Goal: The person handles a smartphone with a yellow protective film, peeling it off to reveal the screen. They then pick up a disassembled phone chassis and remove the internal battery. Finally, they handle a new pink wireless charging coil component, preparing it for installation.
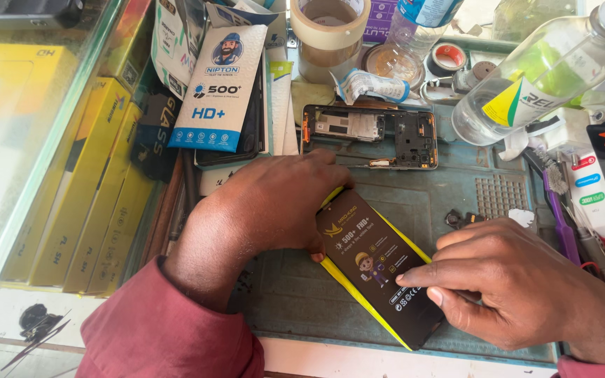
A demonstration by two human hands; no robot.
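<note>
Nearest you, your maroon sleeve [169,329] fills the frame at 7 o'clock, and your left hand [274,203] reaches from it toward the centre. That hand lies over the top end of a black phone [379,269] with yellow edging; its fingers curl down together onto the phone's upper left corner, the thumb tucked along the near edge. Your right hand [519,287] comes in from 4 o'clock. Its fingers are bunched, with the forefinger [421,276] stretched out and its tip pressed on the phone's lower right part; the thumb sits just beneath, against the phone's side. The phone lies slanted on a blue-green mat [302,294] that covers the surface, its dark face printed with small pictures.

At 12 o'clock from the phone, an opened phone frame [369,136] lies flat on the mat, apart from your hands. At 11 o'clock, a white-and-blue packet [215,87] leans over a dark slab. Yellow boxes [85,189] stand in a row at 9 o'clock beside a glass pane. A tape roll [327,28] sits at 12 o'clock, and a clear bottle [533,77] lies tilted at 2 o'clock. A purple tool [561,224] lies at 3 o'clock, near your right hand.
</note>
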